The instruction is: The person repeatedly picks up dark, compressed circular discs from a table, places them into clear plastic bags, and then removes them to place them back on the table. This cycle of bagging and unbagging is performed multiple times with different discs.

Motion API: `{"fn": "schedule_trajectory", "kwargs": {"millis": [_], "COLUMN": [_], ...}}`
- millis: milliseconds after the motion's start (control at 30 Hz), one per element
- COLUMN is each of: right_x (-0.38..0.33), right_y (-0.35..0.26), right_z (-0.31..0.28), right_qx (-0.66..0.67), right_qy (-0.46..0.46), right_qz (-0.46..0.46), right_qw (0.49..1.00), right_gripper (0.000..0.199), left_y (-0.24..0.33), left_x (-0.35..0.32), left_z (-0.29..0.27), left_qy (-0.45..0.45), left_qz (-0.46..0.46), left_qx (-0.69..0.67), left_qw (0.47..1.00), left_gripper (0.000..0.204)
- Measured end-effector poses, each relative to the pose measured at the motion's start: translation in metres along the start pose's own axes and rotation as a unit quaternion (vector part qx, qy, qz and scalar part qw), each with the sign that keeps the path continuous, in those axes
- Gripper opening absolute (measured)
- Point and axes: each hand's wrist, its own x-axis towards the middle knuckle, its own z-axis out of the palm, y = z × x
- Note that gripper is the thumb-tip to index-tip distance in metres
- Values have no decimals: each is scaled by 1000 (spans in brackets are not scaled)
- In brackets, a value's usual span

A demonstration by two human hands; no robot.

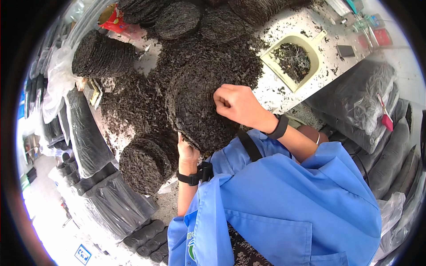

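Note:
A thick round cake of dark dried seaweed (193, 95) lies in front of me, tilted toward my lap. My left hand (188, 153) grips its near left edge; the thumb shows and the other fingers are hidden beneath. Over the right part of its face is my right hand (239, 104), fingers curled together in a pinch. Whatever those fingertips hold, if anything, cannot be made out. Loose seaweed flakes (128, 99) spread around the cake. Close to my left hand, a stack of round seaweed cakes (144, 164) leans on its side.
More seaweed stacks (177, 20) line the back, and another stack (102, 55) lies at the left. A cream dustpan (317, 66) with scraps sits on the white table (275, 99). A red container (116, 22) stands far left. Plastic-wrapped dark bundles (364, 99) flank both sides.

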Motion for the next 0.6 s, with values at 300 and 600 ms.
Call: {"fn": "schedule_trajectory", "kwargs": {"millis": [300,600], "right_x": [-7,-41], "right_y": [102,110], "right_z": [-69,-22], "right_qx": [352,291], "right_qy": [225,-99], "right_qz": [249,359], "right_qw": [874,881], "right_gripper": [18,69], "left_y": [-6,-7], "left_x": [11,20], "left_z": [1,6], "left_qy": [49,98], "left_qz": [-58,-50], "left_qx": [-108,-98], "left_qw": [991,989], "left_gripper": [34,41]}}
